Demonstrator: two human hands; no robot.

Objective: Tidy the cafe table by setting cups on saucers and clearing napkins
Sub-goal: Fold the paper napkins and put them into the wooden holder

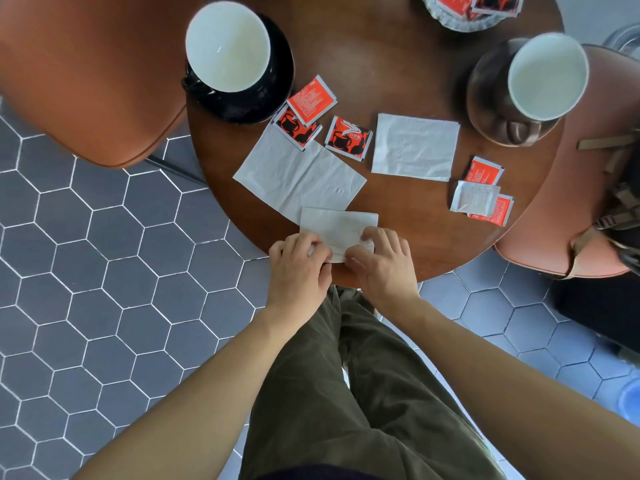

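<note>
Head cam: left hand (299, 263) and right hand (382, 259) both pinch a folded napkin (337, 230) at the table (415, 237) edge. Just beyond their fingertips lies an unfolded napkin (298, 174), then red sachets (348, 138); further out, cups on saucers either side.

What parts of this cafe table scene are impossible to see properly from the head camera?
- Glass dish of red sachets: cut off by the top edge.
- Near edge of the folded napkin: covered by the left hand and right hand.
- Print on the sachets: too small to read.
- Black saucer: mostly hidden under its cup.
- Bag on the right chair: cut off by the right edge.
</note>
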